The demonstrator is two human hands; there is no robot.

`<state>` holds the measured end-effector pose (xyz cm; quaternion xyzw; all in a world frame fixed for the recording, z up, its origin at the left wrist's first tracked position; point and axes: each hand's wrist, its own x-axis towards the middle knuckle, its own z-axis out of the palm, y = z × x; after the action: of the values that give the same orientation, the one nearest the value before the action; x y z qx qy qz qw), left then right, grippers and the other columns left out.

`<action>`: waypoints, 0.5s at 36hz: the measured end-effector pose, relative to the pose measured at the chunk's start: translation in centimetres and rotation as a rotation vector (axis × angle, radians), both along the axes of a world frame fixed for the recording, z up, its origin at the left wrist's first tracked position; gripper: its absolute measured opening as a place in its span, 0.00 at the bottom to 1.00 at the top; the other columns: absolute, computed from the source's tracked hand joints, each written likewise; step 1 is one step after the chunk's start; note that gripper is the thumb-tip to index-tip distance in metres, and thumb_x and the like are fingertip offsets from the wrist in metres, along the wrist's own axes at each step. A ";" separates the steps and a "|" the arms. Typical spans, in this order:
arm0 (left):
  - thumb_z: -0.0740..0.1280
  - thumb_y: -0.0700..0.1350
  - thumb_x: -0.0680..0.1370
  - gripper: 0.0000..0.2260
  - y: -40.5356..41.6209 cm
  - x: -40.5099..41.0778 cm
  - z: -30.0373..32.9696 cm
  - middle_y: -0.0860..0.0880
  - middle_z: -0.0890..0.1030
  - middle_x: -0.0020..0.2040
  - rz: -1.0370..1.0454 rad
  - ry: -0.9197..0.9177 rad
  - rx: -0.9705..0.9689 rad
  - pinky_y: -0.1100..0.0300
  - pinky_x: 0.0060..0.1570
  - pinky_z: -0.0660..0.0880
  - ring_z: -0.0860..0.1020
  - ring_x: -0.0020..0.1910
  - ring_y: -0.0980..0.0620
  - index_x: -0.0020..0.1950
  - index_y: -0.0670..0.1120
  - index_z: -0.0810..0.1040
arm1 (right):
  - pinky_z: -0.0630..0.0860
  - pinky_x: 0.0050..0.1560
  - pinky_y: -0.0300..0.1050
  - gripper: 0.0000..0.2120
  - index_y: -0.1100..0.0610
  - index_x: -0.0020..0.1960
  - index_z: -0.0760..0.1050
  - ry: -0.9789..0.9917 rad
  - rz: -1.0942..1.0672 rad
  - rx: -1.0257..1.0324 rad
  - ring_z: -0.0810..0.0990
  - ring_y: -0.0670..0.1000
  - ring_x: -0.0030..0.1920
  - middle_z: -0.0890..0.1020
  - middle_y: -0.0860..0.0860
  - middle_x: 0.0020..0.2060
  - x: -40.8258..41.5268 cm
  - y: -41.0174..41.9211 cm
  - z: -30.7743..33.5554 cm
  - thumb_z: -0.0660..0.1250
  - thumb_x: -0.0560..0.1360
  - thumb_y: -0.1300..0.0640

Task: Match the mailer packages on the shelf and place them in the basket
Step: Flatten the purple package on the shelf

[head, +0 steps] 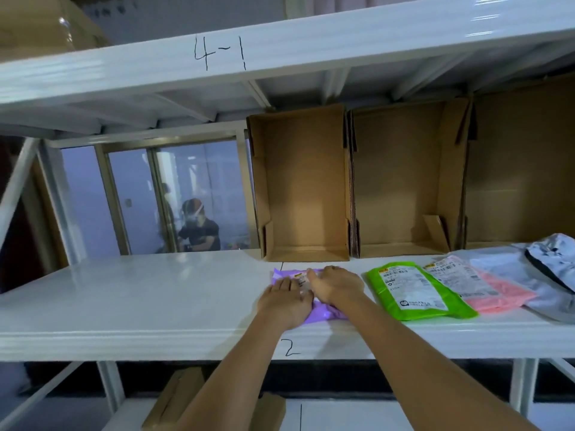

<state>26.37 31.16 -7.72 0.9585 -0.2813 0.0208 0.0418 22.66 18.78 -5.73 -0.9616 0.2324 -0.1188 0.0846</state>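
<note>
Your two bare forearms run up from the bottom edge to the white shelf (155,306), marked "2" on its front lip. Left hand (287,301): fingers extended and nearly flat, palm down on the near-left part of the purple mailer (323,312). Right hand (337,284): fingers loosely curled, pressing on the mailer's top-right part, over its white label. Neither hand is closed around the mailer; both rest on it. The purple mailer lies flat near the shelf's front edge, mostly hidden under your hands.

Just to its right, apart from it: green mailer (417,290), flat, white printed label up. Next right: pink mailer (485,287) with label, its left edge touching or slightly overlapping the green one; cannot tell which. Farther right: grey mailer (550,303) under the pink one's edge, and a crumpled silver-grey bag (557,256) on top at the frame edge.

Containers: open cardboard box (303,185) behind the purple mailer, opening toward you, nothing visible inside. Second cardboard box (404,178) beside it, touching, also showing only bare cardboard. A third box (522,169) is partly cut off at right.

The upper shelf beam (280,54) is marked "4-1". No basket is in view.
</note>
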 end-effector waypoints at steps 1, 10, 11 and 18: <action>0.45 0.54 0.82 0.27 0.4 -0.4 -0.1 0.45 0.51 0.79 -0.012 0.005 -0.002 0.49 0.76 0.49 0.49 0.78 0.46 0.79 0.44 0.51 | 0.69 0.60 0.48 0.32 0.57 0.68 0.73 -0.003 -0.002 -0.034 0.74 0.55 0.65 0.76 0.56 0.65 -0.1 0.1 -0.1 0.43 0.80 0.38; 0.44 0.52 0.82 0.27 1.6 -1.7 0.9 0.45 0.45 0.79 0.005 0.078 0.048 0.53 0.77 0.44 0.45 0.78 0.49 0.79 0.43 0.45 | 0.53 0.75 0.45 0.27 0.53 0.78 0.56 -0.012 0.352 -0.163 0.56 0.52 0.76 0.58 0.52 0.77 -1.9 1.2 -1.3 0.48 0.82 0.44; 0.44 0.51 0.82 0.26 1.6 -1.6 0.9 0.45 0.45 0.79 -0.007 0.076 0.042 0.53 0.77 0.45 0.45 0.78 0.49 0.79 0.42 0.45 | 0.48 0.76 0.44 0.27 0.53 0.79 0.53 0.020 0.376 -0.149 0.52 0.52 0.77 0.54 0.51 0.78 -2.5 1.0 -1.2 0.47 0.83 0.44; 0.49 0.49 0.82 0.25 1.6 -1.4 0.6 0.43 0.50 0.79 -0.021 0.035 0.040 0.50 0.76 0.48 0.49 0.78 0.45 0.78 0.40 0.55 | 0.42 0.77 0.47 0.31 0.54 0.80 0.43 0.143 0.406 -0.052 0.39 0.51 0.78 0.43 0.50 0.79 -4.2 0.5 -1.2 0.44 0.82 0.41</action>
<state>24.93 32.78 -7.08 0.9563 -0.2909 -0.0022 0.0278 18.42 19.31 -6.96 -0.9965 0.0361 -0.0370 0.0652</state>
